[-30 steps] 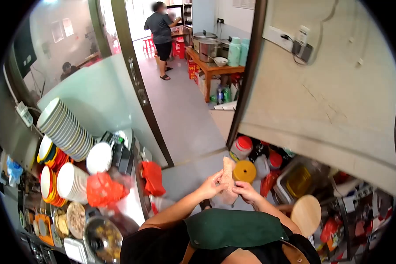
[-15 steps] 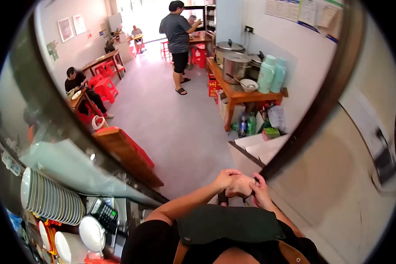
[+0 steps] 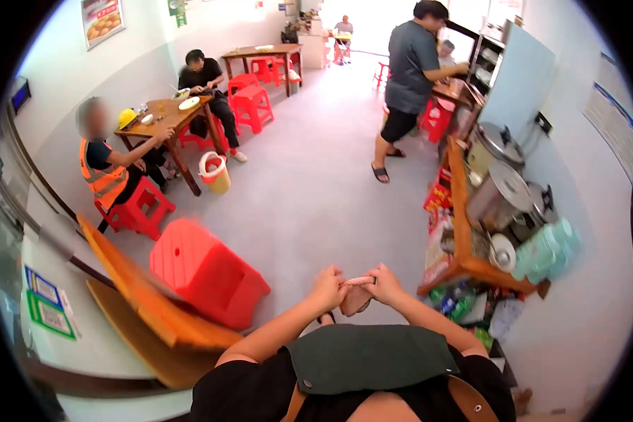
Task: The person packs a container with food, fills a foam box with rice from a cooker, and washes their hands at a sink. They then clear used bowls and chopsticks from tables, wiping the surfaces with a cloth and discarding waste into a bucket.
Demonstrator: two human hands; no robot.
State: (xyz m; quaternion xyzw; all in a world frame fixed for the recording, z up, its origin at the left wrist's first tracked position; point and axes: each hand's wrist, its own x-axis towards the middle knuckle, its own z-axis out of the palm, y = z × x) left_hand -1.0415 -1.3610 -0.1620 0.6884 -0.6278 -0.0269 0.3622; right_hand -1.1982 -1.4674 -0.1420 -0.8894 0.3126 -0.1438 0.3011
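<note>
pinkish item hanging between left fingers and right fingers, both pinching its upper edge

Hands: with left hand and right hand we hold one pinkish piece.
Tabletop: here we see a white plate, a yellow helmet.
</note>
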